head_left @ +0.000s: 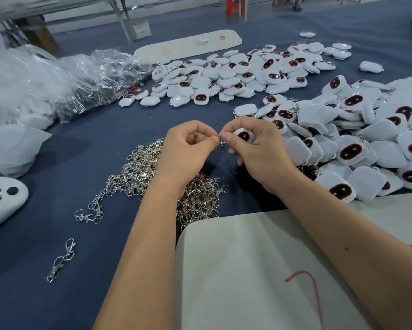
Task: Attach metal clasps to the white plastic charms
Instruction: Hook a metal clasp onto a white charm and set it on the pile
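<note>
A person's two bare forearms reach forward over a bench (57,163) covered in dark blue cloth, the hands meeting in the middle of the view. The left hand (188,146) has its fingers (213,138) curled, thumb and forefinger pinched on a small metal clasp (221,142) that hangs just below the fingertips. The right hand (255,144) is curled too, holding one white plastic charm (243,135) with a dark oval face rimmed in red; its thumb and forefinger meet the left hand's at the clasp. Whether the clasp is already hooked to the charm is too small to tell.

Under the left wrist lies a heap of silver clasps (152,172), tangled together, with a few strays (62,258) nearer the bench's near-left edge. To the right of the hands a large pile of charms (367,144) spreads out, some with clasps showing among them. A second pile of charms (236,75) lies farther back, in the centre. Crumpled clear plastic bags (81,79) sit at the far left. A pale sheet with a red line drawn on it (248,270) lies under the right forearm, at the near edge.
</note>
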{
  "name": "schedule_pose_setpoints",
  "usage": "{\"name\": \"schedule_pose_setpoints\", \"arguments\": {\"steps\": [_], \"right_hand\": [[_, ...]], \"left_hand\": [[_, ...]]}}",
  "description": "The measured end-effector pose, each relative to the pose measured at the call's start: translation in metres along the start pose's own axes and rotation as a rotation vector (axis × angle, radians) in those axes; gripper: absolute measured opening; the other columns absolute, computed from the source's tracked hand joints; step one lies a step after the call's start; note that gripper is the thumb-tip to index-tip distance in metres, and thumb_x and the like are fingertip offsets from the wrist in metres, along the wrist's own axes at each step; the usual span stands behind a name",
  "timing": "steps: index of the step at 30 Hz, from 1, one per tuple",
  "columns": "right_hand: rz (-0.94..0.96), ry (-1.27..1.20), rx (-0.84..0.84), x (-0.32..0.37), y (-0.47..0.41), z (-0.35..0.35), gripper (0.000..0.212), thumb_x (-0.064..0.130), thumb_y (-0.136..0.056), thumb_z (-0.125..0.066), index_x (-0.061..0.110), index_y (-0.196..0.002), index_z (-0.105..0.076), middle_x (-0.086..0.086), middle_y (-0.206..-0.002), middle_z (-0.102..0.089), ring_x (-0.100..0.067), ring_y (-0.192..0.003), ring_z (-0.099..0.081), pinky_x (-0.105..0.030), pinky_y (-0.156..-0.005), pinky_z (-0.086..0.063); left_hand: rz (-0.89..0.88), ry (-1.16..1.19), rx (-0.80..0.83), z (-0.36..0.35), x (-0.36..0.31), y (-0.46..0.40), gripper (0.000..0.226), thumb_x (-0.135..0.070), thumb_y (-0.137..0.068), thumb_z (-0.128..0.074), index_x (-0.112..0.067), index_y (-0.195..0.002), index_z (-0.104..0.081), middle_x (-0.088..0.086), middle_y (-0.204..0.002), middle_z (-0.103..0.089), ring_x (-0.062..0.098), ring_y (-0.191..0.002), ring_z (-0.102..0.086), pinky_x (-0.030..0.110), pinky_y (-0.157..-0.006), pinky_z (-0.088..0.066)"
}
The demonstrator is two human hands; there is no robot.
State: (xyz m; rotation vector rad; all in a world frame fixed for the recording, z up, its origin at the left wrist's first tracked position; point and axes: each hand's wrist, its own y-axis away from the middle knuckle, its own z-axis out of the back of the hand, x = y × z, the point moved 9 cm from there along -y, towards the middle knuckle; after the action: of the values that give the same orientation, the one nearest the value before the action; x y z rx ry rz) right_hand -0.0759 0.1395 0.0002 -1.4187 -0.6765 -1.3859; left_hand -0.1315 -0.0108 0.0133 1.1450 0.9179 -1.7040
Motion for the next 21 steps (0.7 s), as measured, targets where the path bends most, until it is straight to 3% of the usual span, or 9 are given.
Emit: {"name": "schedule_pose_setpoints", "arguments": {"steps": [5, 12, 17, 19, 21], "right_hand": [[0.023, 0.052, 0.007, 0.001, 0.001, 0.0, 0.012, 0.014, -0.095, -0.073, 0.02, -0.086, -0.075, 0.008, -0.062, -0.062, -0.003, -0.056, -0.053, -0.026, -0.055, -0.047], [0.002, -0.002, -0.023, 0.0, -0.001, 0.001, 0.007, 0.019, -0.096, -0.074, 0.023, -0.091, -0.077, 0.007, -0.071, -0.07, -0.004, -0.059, -0.061, -0.021, -0.051, -0.049], [-0.01, -0.052, -0.069, 0.0, -0.001, 0.007, 0.015, 0.017, -0.095, -0.075, 0.028, -0.085, -0.075, 0.01, -0.062, -0.066, -0.003, -0.051, -0.057, -0.022, -0.048, -0.048], [0.014, -0.029, -0.082, 0.001, -0.001, 0.008, 0.016, 0.015, -0.095, -0.074, 0.028, -0.085, -0.075, 0.013, -0.061, -0.066, -0.002, -0.051, -0.055, -0.019, -0.05, -0.046], [0.048, 0.019, -0.097, 0.003, -0.001, 0.009, 0.016, 0.012, -0.096, -0.072, 0.026, -0.087, -0.076, 0.02, -0.063, -0.065, -0.003, -0.054, -0.054, -0.017, -0.055, -0.043]], "left_hand": [[-0.057, -0.017, 0.008, 0.001, -0.002, 0.0, 0.009, -0.017, -0.088, -0.077, -0.016, -0.08, -0.073, 0.005, -0.072, -0.059, 0.014, -0.068, -0.053, 0.029, -0.063, -0.045], [-0.095, 0.067, -0.088, -0.005, -0.007, -0.003, 0.02, -0.009, -0.095, -0.065, -0.022, -0.08, -0.065, -0.003, -0.078, -0.067, 0.009, -0.071, -0.06, 0.029, -0.069, -0.049], [-0.132, 0.024, -0.038, -0.011, -0.01, -0.001, 0.017, -0.013, -0.096, -0.064, -0.025, -0.083, -0.066, 0.003, -0.085, -0.066, 0.021, -0.076, -0.059, 0.049, -0.078, -0.054], [-0.178, -0.042, -0.032, -0.01, -0.015, 0.0, 0.014, -0.012, -0.095, -0.065, -0.022, -0.086, -0.067, 0.005, -0.085, -0.068, 0.029, -0.079, -0.062, 0.053, -0.081, -0.056], [-0.212, -0.097, -0.033, -0.009, -0.019, 0.001, 0.013, -0.011, -0.094, -0.066, -0.022, -0.087, -0.069, 0.001, -0.082, -0.069, 0.025, -0.08, -0.064, 0.052, -0.08, -0.056]]}}
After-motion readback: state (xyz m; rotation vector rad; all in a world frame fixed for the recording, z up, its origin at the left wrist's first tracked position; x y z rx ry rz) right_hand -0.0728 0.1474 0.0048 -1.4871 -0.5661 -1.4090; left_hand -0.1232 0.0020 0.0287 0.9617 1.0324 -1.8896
